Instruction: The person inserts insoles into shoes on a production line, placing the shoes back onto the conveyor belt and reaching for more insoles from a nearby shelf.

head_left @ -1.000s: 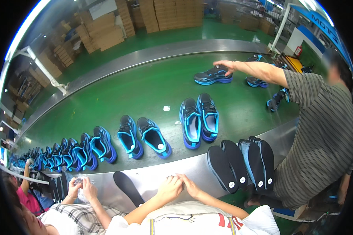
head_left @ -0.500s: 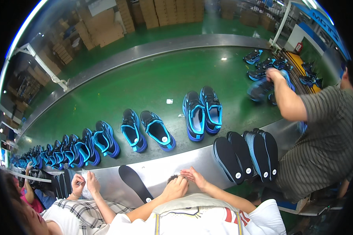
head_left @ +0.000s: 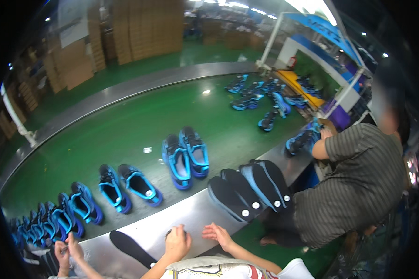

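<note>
1. The small dark piece [head_left: 168, 232] is sitting under my left hand [head_left: 177, 243], on the steel ledge [head_left: 195, 211] at the near side of the conveyor; the hand is curling over it and seems to be pinching it, but the fingers are hiding the grip, so I cannot tell for sure.
2. My right hand [head_left: 218, 234] is resting just beside it with the fingers spread and loose, holding nothing that I can see.
3. To do this step well, I am judging that the right hand should steady the piece while the left one is working; the ledge is smooth metal, so a small part may be sliding easily.
4. A black insole [head_left: 130, 248] is lying flat on the ledge to the left of my hands; four more dark insoles [head_left: 249, 188] are leaning in a row to the right, each with a small white dot.
5. The green belt [head_left: 125, 135] is carrying pairs of blue shoes [head_left: 185, 156] in a line.
6. A person in a striped shirt [head_left: 358, 181] is bending at the right side; another person's hands [head_left: 66, 251] are working at the lower left.
7. Behind, brown cartons [head_left: 125, 32] are standing along the green floor.
</note>
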